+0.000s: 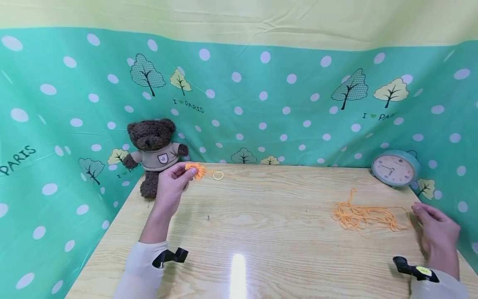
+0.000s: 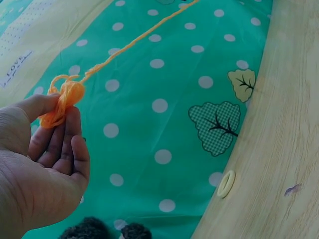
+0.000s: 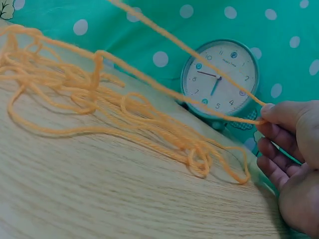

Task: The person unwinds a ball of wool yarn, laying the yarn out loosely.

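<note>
My left hand (image 1: 173, 182) pinches a small bundle of orange yarn (image 2: 64, 104) between thumb and fingers, raised over the table's back left. One strand (image 2: 144, 36) leaves the bundle and stretches away to the right. At the right edge of the table, my right hand (image 1: 438, 224) pinches the yarn between thumb and forefinger. Two lines of yarn (image 3: 174, 94) meet at its fingertips in the right wrist view. Beside that hand a loose, tangled heap of the same orange yarn (image 1: 362, 216) lies on the wood.
A pale yellow ring (image 1: 218, 175) lies at the table's (image 1: 269, 249) back edge. Behind my left hand sits a brown teddy bear (image 1: 151, 141) in a grey shirt. A round teal clock (image 1: 395, 168) stands at the back right corner. Green dotted cloth (image 1: 276, 124) hangs behind.
</note>
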`<state>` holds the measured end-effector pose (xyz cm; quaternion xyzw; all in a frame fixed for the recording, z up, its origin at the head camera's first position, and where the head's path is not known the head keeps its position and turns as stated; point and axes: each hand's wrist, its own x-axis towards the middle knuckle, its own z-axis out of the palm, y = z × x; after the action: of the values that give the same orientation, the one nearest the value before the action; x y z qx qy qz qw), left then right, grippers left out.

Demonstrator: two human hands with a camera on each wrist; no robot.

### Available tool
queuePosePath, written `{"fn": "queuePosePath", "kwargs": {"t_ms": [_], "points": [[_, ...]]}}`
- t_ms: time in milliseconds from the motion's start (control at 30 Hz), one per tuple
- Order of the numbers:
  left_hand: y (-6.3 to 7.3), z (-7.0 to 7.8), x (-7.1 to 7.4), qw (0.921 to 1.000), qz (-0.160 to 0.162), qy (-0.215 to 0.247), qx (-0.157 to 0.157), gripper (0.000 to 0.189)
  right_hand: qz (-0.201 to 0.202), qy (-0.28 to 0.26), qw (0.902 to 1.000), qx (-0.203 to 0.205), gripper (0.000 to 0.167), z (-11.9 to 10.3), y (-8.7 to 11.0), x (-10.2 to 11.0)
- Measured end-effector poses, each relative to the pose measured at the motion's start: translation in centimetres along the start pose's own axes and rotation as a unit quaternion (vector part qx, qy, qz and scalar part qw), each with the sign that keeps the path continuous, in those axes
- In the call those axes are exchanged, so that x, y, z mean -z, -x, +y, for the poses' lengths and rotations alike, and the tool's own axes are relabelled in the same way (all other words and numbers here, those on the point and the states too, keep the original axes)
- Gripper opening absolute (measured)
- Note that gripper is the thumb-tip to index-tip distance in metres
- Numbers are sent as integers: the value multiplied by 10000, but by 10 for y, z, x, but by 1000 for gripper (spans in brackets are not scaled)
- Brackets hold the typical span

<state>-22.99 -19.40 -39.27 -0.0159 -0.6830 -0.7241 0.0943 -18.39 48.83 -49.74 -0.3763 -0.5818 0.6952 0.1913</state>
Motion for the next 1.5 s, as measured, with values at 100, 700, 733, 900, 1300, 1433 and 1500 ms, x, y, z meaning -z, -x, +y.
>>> {"fn": "queuePosePath", "kwargs": {"t_ms": [100,700,733,900,1300,1433,1500], "points": [[0,0,0,10000,6,21,17,13,-4,-107,9999,103,20,3,-3,0],[2,-6,-6,9997,-207,-97,-39,13,-391,1619,9858,233,39,5,-6,0],[2,-7,-7,9997,-215,-116,-28,14,-333,1591,9864,243,37,6,-6,-2],[2,-7,-7,9996,-251,-97,31,14,-307,435,9979,357,33,2,3,-12],[4,-9,-17,9994,-356,19,17,13,-2509,732,9331,2469,33,-34,93,-121],[4,-8,-16,9995,-303,-43,-4,14,-3150,365,9049,2841,32,-36,123,-162],[4,-8,-15,9996,-276,-60,-42,13,-3451,198,8913,2934,30,-36,137,-179]]}}
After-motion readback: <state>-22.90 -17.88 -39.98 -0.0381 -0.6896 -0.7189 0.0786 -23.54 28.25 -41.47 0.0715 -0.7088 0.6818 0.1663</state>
